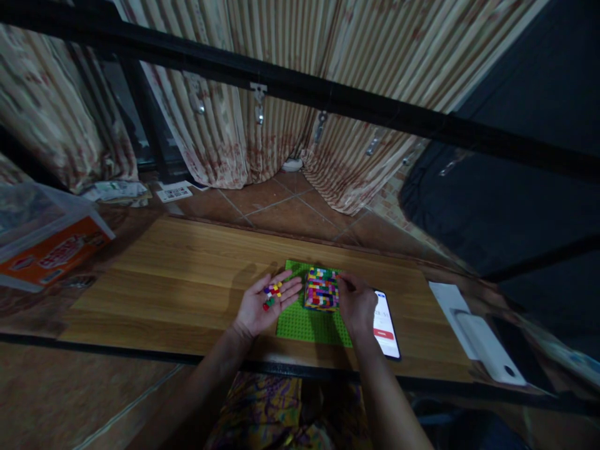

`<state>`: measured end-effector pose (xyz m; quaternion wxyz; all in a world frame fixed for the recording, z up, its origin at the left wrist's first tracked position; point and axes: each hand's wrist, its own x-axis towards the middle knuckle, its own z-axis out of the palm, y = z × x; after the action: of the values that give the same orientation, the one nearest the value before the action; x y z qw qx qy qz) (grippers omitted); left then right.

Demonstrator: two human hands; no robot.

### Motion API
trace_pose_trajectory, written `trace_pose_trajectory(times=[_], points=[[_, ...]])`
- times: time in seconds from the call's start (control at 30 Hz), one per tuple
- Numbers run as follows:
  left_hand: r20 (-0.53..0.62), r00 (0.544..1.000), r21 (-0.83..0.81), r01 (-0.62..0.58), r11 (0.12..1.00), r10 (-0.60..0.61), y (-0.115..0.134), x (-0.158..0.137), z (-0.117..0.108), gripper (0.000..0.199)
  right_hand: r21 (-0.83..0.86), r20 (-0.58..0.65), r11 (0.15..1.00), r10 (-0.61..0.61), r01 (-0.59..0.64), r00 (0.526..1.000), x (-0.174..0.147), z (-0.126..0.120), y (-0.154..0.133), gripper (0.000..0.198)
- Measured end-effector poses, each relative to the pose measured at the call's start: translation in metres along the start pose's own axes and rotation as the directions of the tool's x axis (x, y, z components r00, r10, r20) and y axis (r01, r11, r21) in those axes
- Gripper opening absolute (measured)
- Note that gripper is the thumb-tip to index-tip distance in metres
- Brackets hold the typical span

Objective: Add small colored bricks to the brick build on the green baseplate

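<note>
My left hand [260, 305] lies palm up with its fingers stretched out. Several small building bricks [272, 291] in red, yellow, white, green and purple rest loose on its palm and fingers. To the right, a box-shaped build of many-coloured bricks [321, 291] stands on a green studded baseplate [315, 329]. My right hand [357, 305] is closed in a pinch at the build's upper right corner; its fingertips touch or nearly touch the top there. What the pinch holds, if anything, is too small to make out.
A phone with a lit screen [386, 325] lies beside my right hand on the wooden table [178, 281]. At the table's right end are a white paper [450, 312] and a white device [490, 351]. A clear plastic tub [60, 212] with an orange label stands at left. Curtains [281, 112] hang behind a dark bar [300, 81].
</note>
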<state>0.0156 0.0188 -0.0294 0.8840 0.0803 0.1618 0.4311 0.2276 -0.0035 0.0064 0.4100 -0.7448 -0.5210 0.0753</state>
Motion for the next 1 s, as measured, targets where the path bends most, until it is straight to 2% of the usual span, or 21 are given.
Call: trace_pose_trajectory(times=[0.13,0.3,0.47,0.77,1.0], points=[[-0.003,1.0,-0.001,-0.001,1.0,0.001,0.0,0.0,0.0,0.046,-0.028,0.003,0.998,-0.051,0.051,0.999,0.002,0.002,0.001,0.03],[-0.015,1.0,-0.009,-0.008,1.0,0.008,-0.001,0.0,0.001,0.045,-0.053,0.0,0.997,-0.051,0.051,0.999,0.003,0.003,0.002,0.028],[-0.011,1.0,-0.017,0.004,1.0,-0.004,-0.001,0.0,0.001,0.045,-0.029,0.0,1.0,-0.006,0.006,1.0,0.003,0.001,-0.001,0.027],[0.012,1.0,-0.018,-0.001,1.0,0.001,-0.001,0.001,-0.001,0.047,0.202,0.0,0.967,0.159,-0.156,0.987,0.007,0.005,0.011,0.033],[-0.013,1.0,-0.014,-0.008,1.0,0.008,-0.001,0.0,0.002,0.046,0.286,0.01,0.93,0.237,-0.23,0.971,0.01,0.011,0.007,0.033]])
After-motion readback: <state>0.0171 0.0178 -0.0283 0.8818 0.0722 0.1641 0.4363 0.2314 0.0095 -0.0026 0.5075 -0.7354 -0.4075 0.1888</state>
